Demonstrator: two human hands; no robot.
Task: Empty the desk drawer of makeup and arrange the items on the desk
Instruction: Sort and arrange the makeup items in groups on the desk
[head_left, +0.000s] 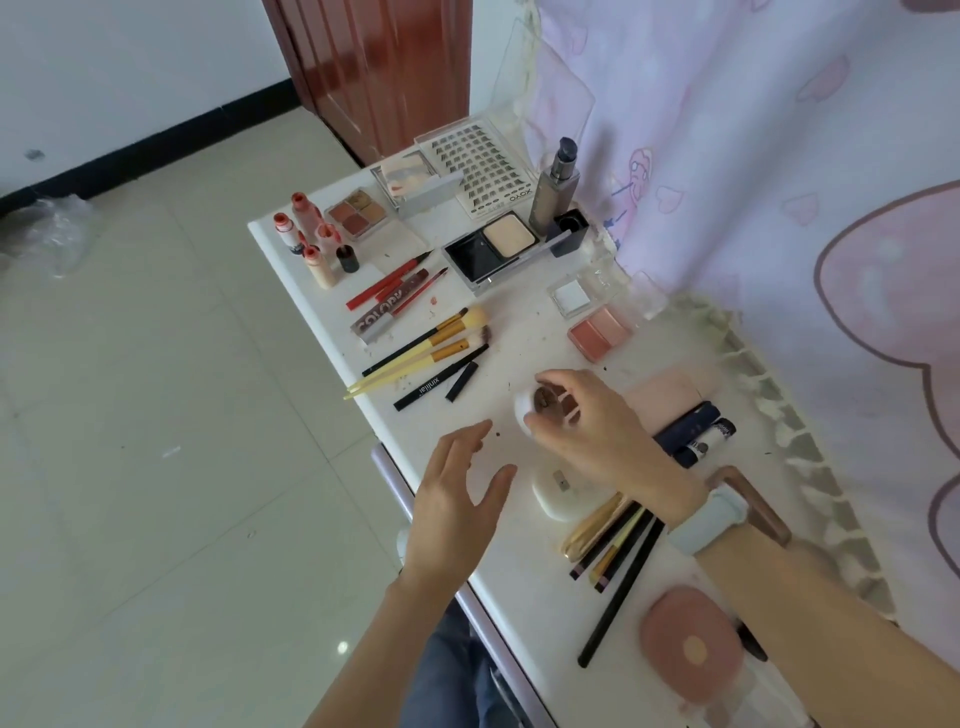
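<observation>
Right hand (582, 415) pinches a round, white-rimmed brown compact (540, 402).

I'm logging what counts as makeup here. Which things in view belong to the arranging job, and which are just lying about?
Job:
right hand gripping the small white pot
left hand, open
yellow-handled brushes
powder compact
lash tray
foundation bottle

Lying about:
plastic bag on the floor
pink curtain
wristband

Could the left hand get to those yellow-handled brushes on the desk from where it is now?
Probably yes. The left hand hovers open and holds nothing, and the yellow-handled brushes lie uncovered near the desk's front edge, ahead of it. Only bare desk and a black pencil lie between; the right hand is busy off to the side.
</observation>
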